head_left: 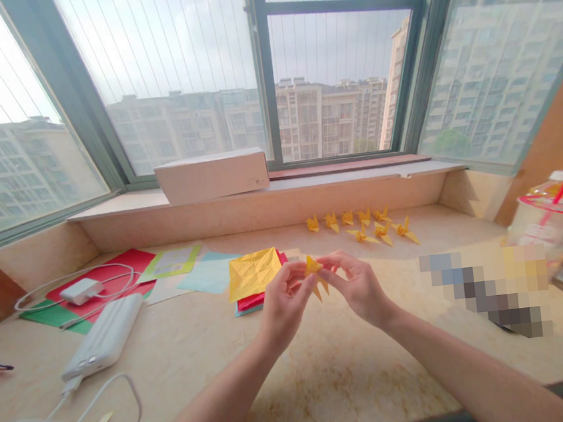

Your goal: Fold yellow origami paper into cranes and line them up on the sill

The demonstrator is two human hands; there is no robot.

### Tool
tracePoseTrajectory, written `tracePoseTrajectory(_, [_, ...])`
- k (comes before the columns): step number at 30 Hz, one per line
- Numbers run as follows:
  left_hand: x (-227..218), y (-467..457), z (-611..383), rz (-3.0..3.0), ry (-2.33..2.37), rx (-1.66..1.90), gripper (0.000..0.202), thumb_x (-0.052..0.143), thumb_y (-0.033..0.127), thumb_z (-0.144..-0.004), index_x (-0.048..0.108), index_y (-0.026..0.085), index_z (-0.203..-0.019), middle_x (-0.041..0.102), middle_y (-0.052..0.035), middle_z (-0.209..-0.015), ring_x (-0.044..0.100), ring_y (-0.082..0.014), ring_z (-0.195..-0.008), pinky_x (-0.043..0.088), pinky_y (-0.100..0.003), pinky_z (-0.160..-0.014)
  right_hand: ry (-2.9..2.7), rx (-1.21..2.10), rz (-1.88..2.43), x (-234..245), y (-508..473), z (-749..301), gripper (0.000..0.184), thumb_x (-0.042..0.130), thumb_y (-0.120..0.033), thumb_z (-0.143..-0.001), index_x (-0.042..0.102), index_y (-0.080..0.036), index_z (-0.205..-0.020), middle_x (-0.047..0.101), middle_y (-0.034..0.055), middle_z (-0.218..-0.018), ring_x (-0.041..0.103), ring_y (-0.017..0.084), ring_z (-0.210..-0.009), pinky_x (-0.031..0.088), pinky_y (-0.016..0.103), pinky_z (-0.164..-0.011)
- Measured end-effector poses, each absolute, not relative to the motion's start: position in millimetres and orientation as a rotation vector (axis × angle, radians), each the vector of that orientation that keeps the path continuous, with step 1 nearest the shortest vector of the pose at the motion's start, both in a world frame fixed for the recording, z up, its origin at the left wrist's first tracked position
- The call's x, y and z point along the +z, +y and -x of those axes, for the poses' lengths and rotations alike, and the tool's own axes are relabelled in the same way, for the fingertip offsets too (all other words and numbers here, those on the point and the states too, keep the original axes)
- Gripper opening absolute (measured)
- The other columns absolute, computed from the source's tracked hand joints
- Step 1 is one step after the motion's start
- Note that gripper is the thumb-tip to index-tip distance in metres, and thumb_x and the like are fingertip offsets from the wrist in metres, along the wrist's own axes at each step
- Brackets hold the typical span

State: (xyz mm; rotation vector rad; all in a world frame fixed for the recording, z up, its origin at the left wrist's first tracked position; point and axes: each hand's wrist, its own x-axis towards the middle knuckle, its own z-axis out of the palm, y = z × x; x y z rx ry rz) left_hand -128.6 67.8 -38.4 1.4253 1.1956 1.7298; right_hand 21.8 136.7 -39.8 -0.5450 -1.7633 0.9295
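A small yellow folded paper figure (pixel 315 273) hangs just above the beige counter (pixel 338 366), pinched between both hands. My left hand (pixel 284 305) grips it from the left with thumb and fingertips closed. My right hand (pixel 357 283) pinches it from the right in the same way. Just behind my left hand lies a stack of coloured paper sheets (pixel 252 274) with a creased yellow sheet on top. Further back, near the wall, several finished yellow paper cranes (pixel 363 224) stand in a loose row.
A white power bank (pixel 103 337) with cables lies at the left, a white charger (pixel 81 290) on red and green paper behind it. A cardboard box (pixel 212 174) sits on the window sill. A plastic cup with a red lid (pixel 547 223) stands at right.
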Motion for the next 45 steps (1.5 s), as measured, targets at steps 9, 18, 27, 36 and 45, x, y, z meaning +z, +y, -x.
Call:
tracePoseTrajectory(9, [-34.1,72.8,129.1,-1.313,1.111,1.67,0.025,0.076,0.029,-0.077,0.059,0.017,-0.09,0.066,0.0003,-0.073,0.061,-0.0106,-0.07,0.046,-0.02,-0.064,-1.696,1.143,0.583,-39.9,135.1,-19.5,0.024,0.069,-0.039,-0.082,0.071,-0.019,-0.096,0.073,0.0079,-0.097,0.063,0.022,-0.09,0.048,0.038,-0.086])
tracePoseTrajectory(18, [-22.1,64.8,128.7,-1.14,1.022,1.615,0.05,0.072,0.036,-0.08,0.044,0.021,-0.119,0.063,0.0053,-0.06,0.059,-0.0107,-0.053,0.046,-0.022,-0.058,-1.817,1.175,0.442,-41.8,137.9,-23.1,0.022,0.061,-0.035,-0.09,0.061,-0.023,-0.109,0.068,0.0018,-0.085,0.064,0.018,-0.081,0.049,0.035,-0.08])
tracePoseTrajectory(27, [-25.1,69.2,136.6,-1.191,1.14,1.578,0.037,0.063,0.05,-0.083,0.06,0.015,-0.095,0.065,-0.0003,-0.063,0.061,-0.0124,-0.051,0.045,-0.022,-0.05,-1.979,0.862,0.412,-34.8,133.4,-25.8,0.019,0.061,-0.032,-0.09,0.071,-0.024,-0.104,0.067,0.0048,-0.092,0.06,0.019,-0.085,0.048,0.034,-0.08])
tracePoseTrajectory(36, [-26.0,61.7,130.4,-1.509,1.355,1.48,0.037,0.06,0.052,-0.086,0.061,0.016,-0.076,0.051,0.0043,-0.047,0.048,-0.0083,-0.042,0.036,-0.018,-0.043,-1.838,0.955,0.588,-34.9,140.3,-25.0,0.025,0.057,-0.039,-0.092,0.073,-0.021,-0.097,0.07,0.0033,-0.085,0.06,0.019,-0.079,0.045,0.032,-0.074])
tracePoseTrajectory(45, [-32.9,67.6,134.2,-1.487,1.388,1.574,0.034,0.054,0.047,-0.091,0.065,0.015,-0.09,0.055,0.0014,-0.059,0.05,-0.0089,-0.047,0.04,-0.018,-0.041,-1.823,1.062,0.512,-35.1,138.8,-24.5,0.028,0.057,-0.041,-0.092,0.074,-0.022,-0.103,0.07,0.0036,-0.088,0.061,0.018,-0.082,0.046,0.032,-0.077])
